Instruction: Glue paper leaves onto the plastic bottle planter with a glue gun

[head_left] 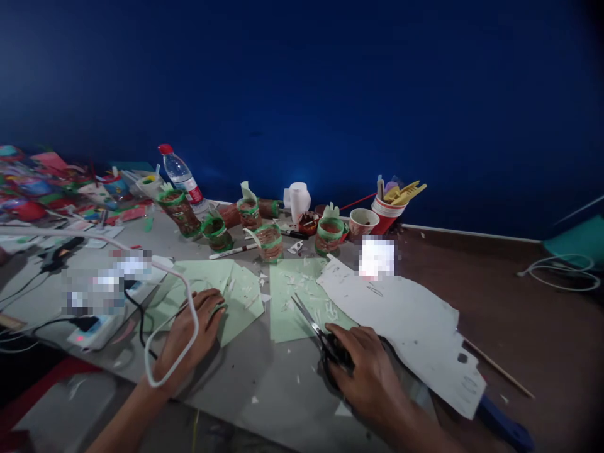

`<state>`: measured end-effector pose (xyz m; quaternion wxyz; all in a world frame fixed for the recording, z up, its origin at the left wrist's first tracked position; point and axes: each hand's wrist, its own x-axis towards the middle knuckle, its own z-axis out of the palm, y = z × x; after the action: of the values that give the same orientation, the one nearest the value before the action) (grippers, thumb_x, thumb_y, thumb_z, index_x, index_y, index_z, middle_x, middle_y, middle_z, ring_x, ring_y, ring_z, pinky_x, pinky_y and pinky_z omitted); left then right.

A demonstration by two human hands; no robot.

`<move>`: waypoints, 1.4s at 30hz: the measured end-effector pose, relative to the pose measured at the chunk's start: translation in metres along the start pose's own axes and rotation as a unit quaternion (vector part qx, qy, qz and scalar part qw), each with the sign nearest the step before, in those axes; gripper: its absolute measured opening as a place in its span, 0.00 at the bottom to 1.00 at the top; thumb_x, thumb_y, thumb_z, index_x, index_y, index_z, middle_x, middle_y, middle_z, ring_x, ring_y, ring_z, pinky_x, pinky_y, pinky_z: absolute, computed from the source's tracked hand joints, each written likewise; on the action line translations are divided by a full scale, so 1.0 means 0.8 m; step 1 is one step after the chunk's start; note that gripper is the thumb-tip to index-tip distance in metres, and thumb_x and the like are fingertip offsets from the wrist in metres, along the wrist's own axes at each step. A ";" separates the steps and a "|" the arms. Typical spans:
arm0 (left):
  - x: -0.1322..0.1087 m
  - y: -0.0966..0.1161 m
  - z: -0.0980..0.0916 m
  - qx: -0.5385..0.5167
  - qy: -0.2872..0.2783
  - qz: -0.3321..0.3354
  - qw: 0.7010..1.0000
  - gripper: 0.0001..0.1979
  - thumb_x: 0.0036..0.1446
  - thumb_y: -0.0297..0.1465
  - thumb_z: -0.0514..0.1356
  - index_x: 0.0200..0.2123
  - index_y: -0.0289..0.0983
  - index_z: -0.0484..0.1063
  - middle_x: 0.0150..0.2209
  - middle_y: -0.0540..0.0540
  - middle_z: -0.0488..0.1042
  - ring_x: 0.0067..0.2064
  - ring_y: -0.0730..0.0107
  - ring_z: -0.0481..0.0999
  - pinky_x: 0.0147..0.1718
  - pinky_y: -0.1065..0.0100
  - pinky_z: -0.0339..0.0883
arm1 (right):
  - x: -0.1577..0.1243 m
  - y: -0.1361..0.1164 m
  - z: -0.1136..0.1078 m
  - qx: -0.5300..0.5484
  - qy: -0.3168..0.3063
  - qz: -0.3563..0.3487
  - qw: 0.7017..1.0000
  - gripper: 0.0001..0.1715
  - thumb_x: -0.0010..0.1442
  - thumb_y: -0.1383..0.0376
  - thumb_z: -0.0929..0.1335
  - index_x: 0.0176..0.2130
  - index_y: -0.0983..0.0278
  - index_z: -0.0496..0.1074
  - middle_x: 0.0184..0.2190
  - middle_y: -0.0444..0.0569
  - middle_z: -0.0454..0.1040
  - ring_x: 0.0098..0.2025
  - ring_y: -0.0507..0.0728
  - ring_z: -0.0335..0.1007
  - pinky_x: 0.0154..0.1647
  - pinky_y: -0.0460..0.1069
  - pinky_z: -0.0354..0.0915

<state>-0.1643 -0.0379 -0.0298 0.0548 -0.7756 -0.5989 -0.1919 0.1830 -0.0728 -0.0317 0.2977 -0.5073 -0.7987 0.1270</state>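
Scissors [323,341] gripped in right hand [365,365], lower frame right of centre, blades toward upper left over green sheet [287,324], left hand [195,324] lower left, at second sheet [243,309], grip indeterminable

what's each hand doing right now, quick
Left hand: fingers bent over the pale green paper; cannot tell whether it grips anything.
Right hand: closed around the black handles of the scissors.

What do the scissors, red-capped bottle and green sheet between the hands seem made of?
Scissors: grey, shiny blades, probably steel; black handles, perhaps plastic, partly hidden by the right hand. Red-capped bottle: likely glossy plastic, clear enough to see through. Green sheet: matte, flat; paper or card.
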 end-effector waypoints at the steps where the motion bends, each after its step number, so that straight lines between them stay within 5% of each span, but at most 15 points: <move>1: 0.000 0.000 0.003 0.013 -0.003 0.013 1.000 0.14 0.64 0.35 0.50 0.44 0.35 0.72 0.49 0.37 0.74 0.52 0.53 0.72 0.55 0.53 0.63 | 0.000 0.000 -0.001 -0.003 0.007 -0.004 1.000 0.25 0.51 0.70 0.67 0.51 0.65 0.70 0.35 0.52 0.78 0.37 0.61 0.73 0.42 0.56 0.66; 13: -0.001 -0.003 0.018 0.058 -0.014 0.011 0.998 0.15 0.62 0.36 0.53 0.44 0.36 0.74 0.51 0.37 0.73 0.54 0.50 0.70 0.54 0.51 0.64 | -0.001 -0.006 -0.012 -0.011 -0.032 -0.031 0.999 0.26 0.53 0.68 0.69 0.52 0.62 0.70 0.39 0.51 0.77 0.42 0.61 0.71 0.51 0.58 0.56; 22: 0.019 0.022 0.002 0.117 -0.050 -0.056 0.990 0.15 0.63 0.35 0.50 0.43 0.35 0.74 0.48 0.37 0.69 0.42 0.57 0.76 0.43 0.60 0.70 | 0.000 -0.020 -0.026 -0.018 -0.207 -0.034 0.978 0.32 0.54 0.58 0.70 0.57 0.56 0.68 0.49 0.52 0.72 0.50 0.64 0.65 0.57 0.61 0.51; 31: 0.048 0.030 0.000 0.155 -0.101 -0.086 0.979 0.19 0.63 0.38 0.50 0.44 0.32 0.74 0.50 0.34 0.68 0.40 0.56 0.77 0.41 0.59 0.71 | 0.005 -0.026 -0.039 0.004 -0.275 -0.030 0.961 0.36 0.52 0.53 0.70 0.59 0.57 0.67 0.52 0.53 0.69 0.55 0.66 0.62 0.63 0.63 0.46; 42: 0.072 0.016 0.023 0.142 -0.111 -0.122 0.976 0.14 0.61 0.34 0.51 0.36 0.32 0.73 0.43 0.35 0.69 0.37 0.55 0.75 0.32 0.62 0.68 | -0.001 -0.028 -0.039 0.031 -0.251 -0.016 0.967 0.34 0.53 0.53 0.70 0.58 0.57 0.68 0.52 0.52 0.67 0.55 0.64 0.60 0.64 0.61 0.45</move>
<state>-0.1361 0.0165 -0.0243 0.0733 -0.6971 -0.7128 -0.0228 0.1856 -0.0864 0.0036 0.1051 -0.4370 -0.8516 0.2698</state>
